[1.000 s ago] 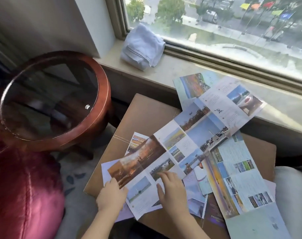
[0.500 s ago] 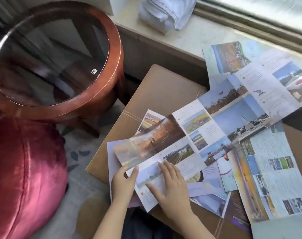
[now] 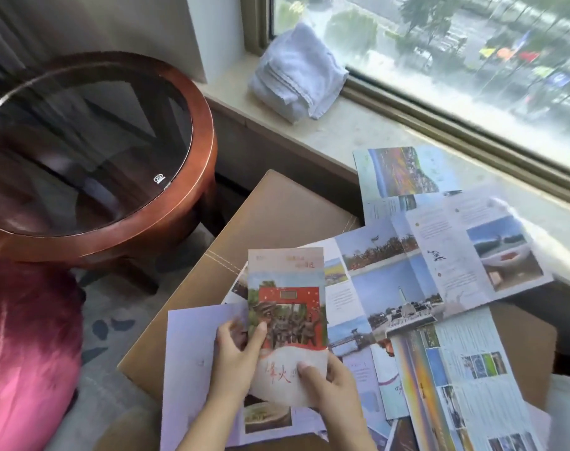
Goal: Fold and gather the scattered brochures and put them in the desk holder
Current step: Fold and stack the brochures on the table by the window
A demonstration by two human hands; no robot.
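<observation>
Both hands hold the near end panel of a long brochure (image 3: 288, 307), folded over so its red-and-green cover faces up. My left hand (image 3: 236, 356) pinches its left edge and my right hand (image 3: 326, 375) pinches its lower right corner. The rest of that brochure (image 3: 407, 288) stretches unfolded up to the right across a brown cardboard box (image 3: 277, 216). Other unfolded brochures lie around it: a pale lilac one (image 3: 192, 359) under my left hand, a long one (image 3: 466, 385) at the right, another (image 3: 404, 170) on the window sill. No desk holder is in view.
A round wooden side table with a dark glass top (image 3: 81, 151) stands at the left. A red cushion (image 3: 26, 346) lies below it. A folded white towel (image 3: 296, 73) sits on the stone window sill (image 3: 342, 131) under the window.
The end panel that lay flat with both hands pressing on it has been lifted and folded over. Both hands now pinch it. The camera tilted down, then back up.
</observation>
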